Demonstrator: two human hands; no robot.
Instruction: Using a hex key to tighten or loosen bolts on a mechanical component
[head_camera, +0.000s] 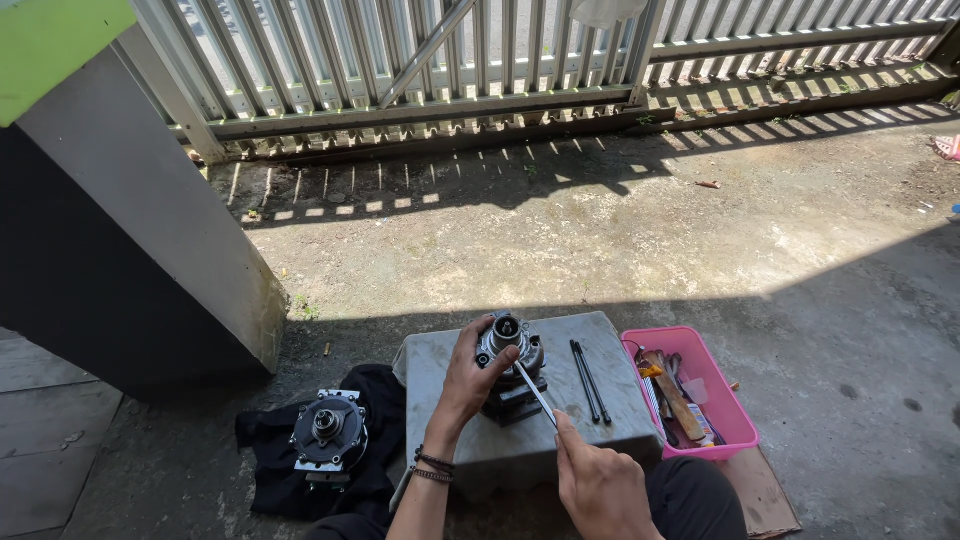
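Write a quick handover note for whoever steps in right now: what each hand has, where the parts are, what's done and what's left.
Left hand: gripping the round metal part standing on the grey block.
Right hand: holding a thin metal rod, tip at the part's side.
Nearby: two black rods lie on the block; a pink tray of tools sits to the right; a second round part rests on black cloth to the left.
Done: part is up on the block, tools out.
Left: the rod work on the part looks unfinished.

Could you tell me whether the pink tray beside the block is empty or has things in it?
It has things in it: the pink tray holds a jumble of tools lying along its floor.
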